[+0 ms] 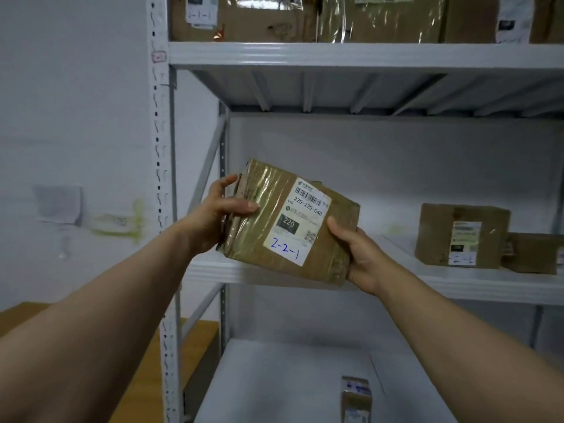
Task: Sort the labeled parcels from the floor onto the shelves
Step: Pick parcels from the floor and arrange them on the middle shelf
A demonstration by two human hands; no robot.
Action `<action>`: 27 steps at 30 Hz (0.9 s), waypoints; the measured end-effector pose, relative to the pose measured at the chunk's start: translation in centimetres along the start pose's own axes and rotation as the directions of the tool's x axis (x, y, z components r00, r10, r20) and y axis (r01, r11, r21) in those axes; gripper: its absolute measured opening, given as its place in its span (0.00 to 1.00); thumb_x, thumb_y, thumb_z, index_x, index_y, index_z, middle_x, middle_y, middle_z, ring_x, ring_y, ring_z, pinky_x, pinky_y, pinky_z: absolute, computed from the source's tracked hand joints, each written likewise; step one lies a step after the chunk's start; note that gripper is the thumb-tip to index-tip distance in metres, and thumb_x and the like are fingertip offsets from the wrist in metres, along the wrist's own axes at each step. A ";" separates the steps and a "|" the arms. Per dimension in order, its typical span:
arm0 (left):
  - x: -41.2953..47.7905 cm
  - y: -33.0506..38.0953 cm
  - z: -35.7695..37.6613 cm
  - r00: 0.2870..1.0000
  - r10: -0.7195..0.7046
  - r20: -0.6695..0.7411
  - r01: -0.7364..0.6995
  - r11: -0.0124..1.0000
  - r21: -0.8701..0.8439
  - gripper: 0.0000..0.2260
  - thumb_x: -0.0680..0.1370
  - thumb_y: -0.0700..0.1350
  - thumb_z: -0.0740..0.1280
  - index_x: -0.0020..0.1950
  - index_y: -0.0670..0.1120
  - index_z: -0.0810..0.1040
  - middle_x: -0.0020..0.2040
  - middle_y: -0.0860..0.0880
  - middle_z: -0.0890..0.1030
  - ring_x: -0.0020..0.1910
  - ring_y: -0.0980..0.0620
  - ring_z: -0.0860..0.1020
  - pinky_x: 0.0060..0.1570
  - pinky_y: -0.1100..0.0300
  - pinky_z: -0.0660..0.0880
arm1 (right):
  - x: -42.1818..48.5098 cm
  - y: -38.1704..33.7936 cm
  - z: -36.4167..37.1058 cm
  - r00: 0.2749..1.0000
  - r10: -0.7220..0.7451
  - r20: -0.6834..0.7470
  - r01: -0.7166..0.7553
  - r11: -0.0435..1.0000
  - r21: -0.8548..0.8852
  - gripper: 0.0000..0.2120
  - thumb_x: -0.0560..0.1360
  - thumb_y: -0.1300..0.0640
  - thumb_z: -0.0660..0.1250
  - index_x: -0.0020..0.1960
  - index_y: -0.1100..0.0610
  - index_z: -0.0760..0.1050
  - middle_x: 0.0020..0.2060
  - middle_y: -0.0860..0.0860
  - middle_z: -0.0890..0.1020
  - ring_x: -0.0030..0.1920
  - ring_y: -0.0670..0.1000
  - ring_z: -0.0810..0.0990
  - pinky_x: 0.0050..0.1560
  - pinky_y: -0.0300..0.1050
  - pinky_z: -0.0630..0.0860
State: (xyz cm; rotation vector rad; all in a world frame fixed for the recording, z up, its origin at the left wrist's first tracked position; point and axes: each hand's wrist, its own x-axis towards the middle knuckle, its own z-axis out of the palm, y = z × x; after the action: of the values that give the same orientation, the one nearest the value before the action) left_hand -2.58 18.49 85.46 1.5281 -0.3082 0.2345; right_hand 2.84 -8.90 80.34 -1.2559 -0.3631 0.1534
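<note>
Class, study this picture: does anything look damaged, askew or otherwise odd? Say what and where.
The parcel, held between left hand and right hand before the middle shelf, is tilted, its left end crumpled under wrinkled tape. Yellowish smears mark the wall left of the rack.

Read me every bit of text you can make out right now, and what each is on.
"220-220-C40": printed on the white label of the held parcel.
"220": white on a black block, same label.
"2-2-1": blue handwriting, same label.
Labels on the middle-shelf box, top-shelf boxes and small lower-shelf parcel: too blurred to read.
</note>
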 end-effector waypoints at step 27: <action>6.2 -2.9 -13.9 0.985 0.009 -0.171 0.037 0.964 0.264 0.30 0.76 0.37 0.70 0.73 0.51 0.61 0.60 0.47 0.78 0.56 0.45 0.79 0.45 0.56 0.75 | 15.8 6.1 12.2 0.994 0.009 -0.107 -0.015 0.998 -0.055 0.29 0.77 0.60 0.72 0.72 0.51 0.63 0.56 0.54 0.83 0.52 0.56 0.84 0.38 0.53 0.83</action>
State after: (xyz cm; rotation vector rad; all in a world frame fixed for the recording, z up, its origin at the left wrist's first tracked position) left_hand 4.91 32.03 84.58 1.7624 -0.1321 0.4070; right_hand 13.79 8.82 80.64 -1.3154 -0.2695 0.0866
